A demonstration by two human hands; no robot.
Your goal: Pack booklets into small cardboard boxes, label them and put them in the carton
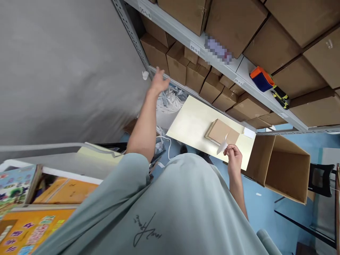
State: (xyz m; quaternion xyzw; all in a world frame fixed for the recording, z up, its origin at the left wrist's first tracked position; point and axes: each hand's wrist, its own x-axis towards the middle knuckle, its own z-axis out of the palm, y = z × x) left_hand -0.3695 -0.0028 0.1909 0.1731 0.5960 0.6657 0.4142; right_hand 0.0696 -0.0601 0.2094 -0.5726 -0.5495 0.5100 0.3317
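Head view: at four o'clock my right fingers pinch a white slip by the parcel, which lies at three on the bench. My left fingers spread, empty, near twelve. Apparently I'm labelling; next calls for laying the slip flat.

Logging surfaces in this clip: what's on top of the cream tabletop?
A brown package and a white paper-like item. The right hand and its white slip hide part of the surface.
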